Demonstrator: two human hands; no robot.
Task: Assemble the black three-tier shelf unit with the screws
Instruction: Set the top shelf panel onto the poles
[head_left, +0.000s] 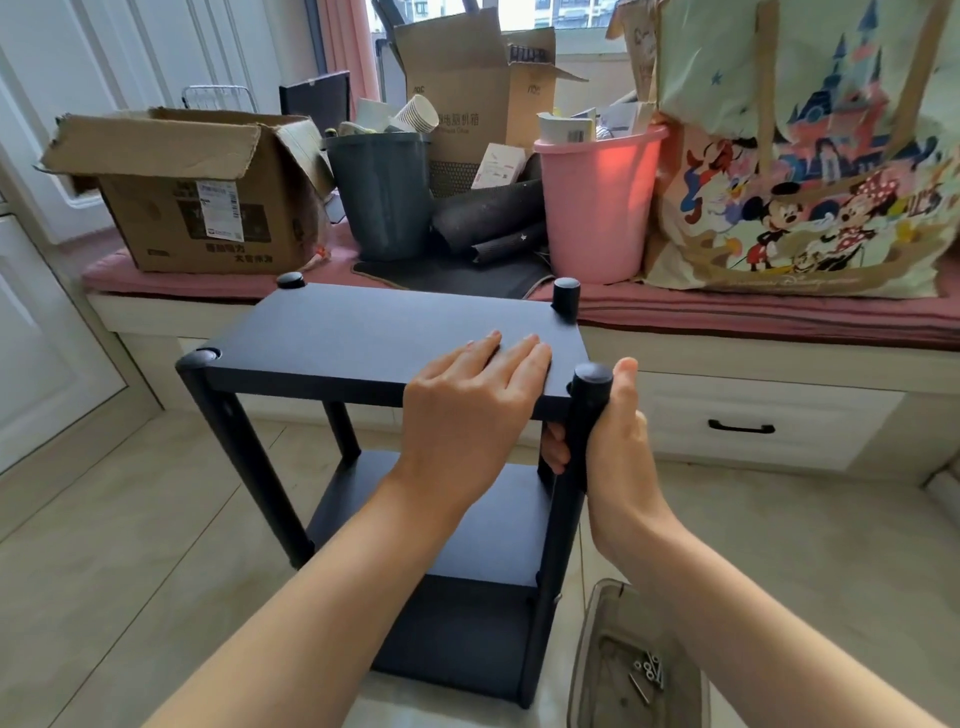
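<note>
Shelf unit: the black three-tier shelf unit (395, 338) stands upright on the tiled floor (130, 545), just near of the window bench, in the middle of the view; three boards show, one above the other, between round black posts.
Left hand: the left hand (467, 410) lies palm down on the near right part of the top board, fingers (524, 353) straight and together, pressing flat on the surface.
Right hand: the right hand (618, 441) grips the near right post (589, 395) just below the top board, thumb up along the post's right side, fingers curled round it from behind.
Screws: a few screws (648, 673) and nuts lie in a clear plastic tray (587, 649) on the floor, near right of the unit.
Bench: the window bench (779, 317) with its pink cushion carries an open cardboard box (197, 202) at far left, a dark grey bin (382, 197), a pink bucket (597, 208) and a cartoon-printed tote bag (810, 171) at far right.
Drawer: a white drawer with a black handle (741, 427) sits under the bench, right of the unit.
</note>
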